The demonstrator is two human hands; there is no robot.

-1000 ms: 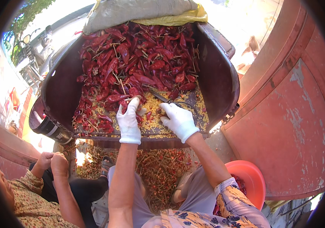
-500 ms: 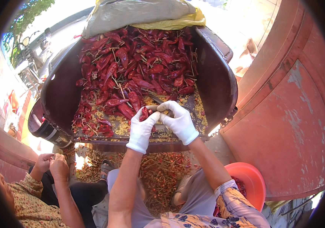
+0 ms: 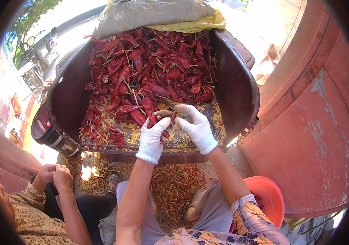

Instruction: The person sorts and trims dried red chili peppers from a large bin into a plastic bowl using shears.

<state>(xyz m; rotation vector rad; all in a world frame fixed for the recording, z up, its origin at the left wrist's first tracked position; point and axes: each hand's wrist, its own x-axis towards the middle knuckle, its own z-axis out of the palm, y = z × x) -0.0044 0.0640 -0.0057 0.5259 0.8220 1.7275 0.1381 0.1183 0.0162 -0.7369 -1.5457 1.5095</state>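
In front of me, my left hand [image 3: 151,139], in a white glove, is closed around dried red chili peppers [image 3: 152,119], whose tips poke out past the fingers. My right hand [image 3: 197,127], gloved the same way, pinches a small red chili piece [image 3: 173,117] between thumb and fingertips, close beside the left thumb. Both hands hover over the near part of a dark metal cart bed [image 3: 235,81]. Behind them lies a heap of dried red chilies [image 3: 150,65] with pale stems. Yellow seeds [image 3: 182,145] are scattered around and under the hands.
A grey and yellow sack [image 3: 154,16] drapes over the far end of the bed. Stems and scraps [image 3: 174,192] cover the ground by my feet. An orange-red basin [image 3: 274,200] stands at my right. Another person's hands [image 3: 58,175] are at left. A red metal panel [image 3: 305,143] stands right.
My hands have parted slightly, the right one shifting up from the left. A small red piece now shows between the fingertips. The view has shifted a little.
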